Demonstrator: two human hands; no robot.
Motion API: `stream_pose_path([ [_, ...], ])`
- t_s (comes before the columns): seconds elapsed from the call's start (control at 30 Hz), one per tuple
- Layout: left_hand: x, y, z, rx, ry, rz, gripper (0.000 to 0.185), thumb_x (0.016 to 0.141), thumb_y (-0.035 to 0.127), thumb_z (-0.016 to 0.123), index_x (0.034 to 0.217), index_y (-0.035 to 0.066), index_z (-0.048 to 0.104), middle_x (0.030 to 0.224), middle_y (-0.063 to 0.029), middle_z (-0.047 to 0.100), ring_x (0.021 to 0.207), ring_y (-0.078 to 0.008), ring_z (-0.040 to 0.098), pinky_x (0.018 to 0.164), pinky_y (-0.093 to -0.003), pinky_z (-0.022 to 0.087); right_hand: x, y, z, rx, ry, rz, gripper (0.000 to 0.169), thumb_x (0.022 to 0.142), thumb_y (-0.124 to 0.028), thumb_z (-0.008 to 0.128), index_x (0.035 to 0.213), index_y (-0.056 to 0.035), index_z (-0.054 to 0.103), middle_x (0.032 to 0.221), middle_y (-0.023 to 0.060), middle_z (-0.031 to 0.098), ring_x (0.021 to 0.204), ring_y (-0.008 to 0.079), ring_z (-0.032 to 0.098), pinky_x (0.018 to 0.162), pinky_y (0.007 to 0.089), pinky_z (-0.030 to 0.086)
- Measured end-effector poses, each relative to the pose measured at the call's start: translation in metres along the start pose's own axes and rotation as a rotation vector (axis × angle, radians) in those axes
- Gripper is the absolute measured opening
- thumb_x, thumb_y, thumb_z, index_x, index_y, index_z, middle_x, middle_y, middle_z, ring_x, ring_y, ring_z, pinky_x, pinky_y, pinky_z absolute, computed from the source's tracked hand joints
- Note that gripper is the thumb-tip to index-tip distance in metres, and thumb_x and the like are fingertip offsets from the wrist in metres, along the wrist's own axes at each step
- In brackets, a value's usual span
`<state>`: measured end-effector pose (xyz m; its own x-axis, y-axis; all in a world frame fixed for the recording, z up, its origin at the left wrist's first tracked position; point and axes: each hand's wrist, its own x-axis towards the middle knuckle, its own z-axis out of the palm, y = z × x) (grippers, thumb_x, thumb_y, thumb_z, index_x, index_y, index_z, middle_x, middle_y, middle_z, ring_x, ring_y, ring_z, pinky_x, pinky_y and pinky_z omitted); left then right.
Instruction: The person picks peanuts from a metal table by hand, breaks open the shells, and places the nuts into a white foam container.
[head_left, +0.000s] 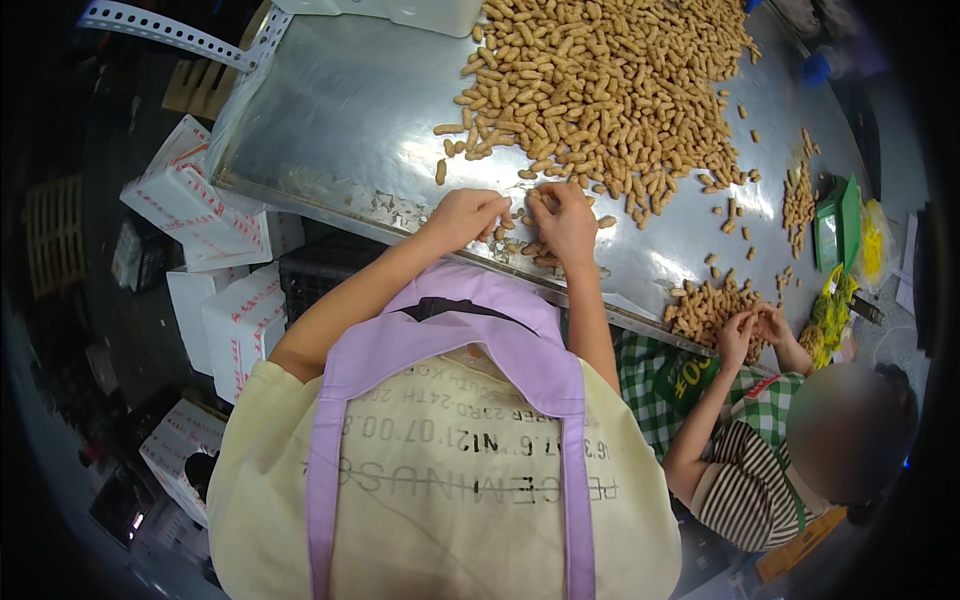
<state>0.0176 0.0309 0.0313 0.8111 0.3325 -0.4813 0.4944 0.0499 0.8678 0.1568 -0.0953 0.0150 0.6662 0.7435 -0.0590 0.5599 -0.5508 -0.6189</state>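
Both my hands are low over the near edge of a metal-topped table (337, 112). My left hand (466, 219) has its fingers curled and pinched together; a peanut (508, 224) shows just under the fingertips, and whether they grip it is unclear. Facing it, my right hand (564, 223) is bent downward, with a peanut (533, 194) at its thumb and fingertips. Beneath and between the hands lie several loose unshelled peanuts (534, 248). Beyond them spreads a large heap of unshelled peanuts (600, 97), its near edge close to my right hand.
At right, a co-worker's hands (742, 334) are over a smaller peanut pile (705, 307). A green plastic container (838, 225) stands past a narrow peanut row (798, 199). A white box (420, 11) sits at the far edge. White foam boxes (244, 322) and a black crate (322, 274) are at left.
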Motion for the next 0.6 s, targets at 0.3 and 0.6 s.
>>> stream_pose_path([
  [0.3,0.002,-0.006,-0.008,-0.656,-0.229,-0.024,0.047,0.098,0.035,0.030,0.109,-0.003,0.055,0.064,0.0040,0.036,0.050,-0.0049,0.033,0.041,-0.0186,0.032,-0.019,0.019,0.003,0.544,-0.059,0.236,0.023,0.077,-0.015,0.070,0.094,0.0002,0.065,0.083,0.0050,0.062,0.060,0.0090,0.052,0.055,0.0231,0.043],
  [0.6,0.004,-0.007,0.003,-0.422,-0.042,0.246,0.028,0.092,0.008,0.043,0.118,0.003,0.052,0.084,-0.0008,0.051,0.068,-0.0058,0.049,0.061,-0.0193,0.044,-0.020,0.008,0.005,0.549,-0.074,0.205,0.021,0.080,-0.014,0.068,0.095,0.0002,0.064,0.081,0.0061,0.064,0.061,0.0086,0.056,0.054,0.0227,0.044],
])
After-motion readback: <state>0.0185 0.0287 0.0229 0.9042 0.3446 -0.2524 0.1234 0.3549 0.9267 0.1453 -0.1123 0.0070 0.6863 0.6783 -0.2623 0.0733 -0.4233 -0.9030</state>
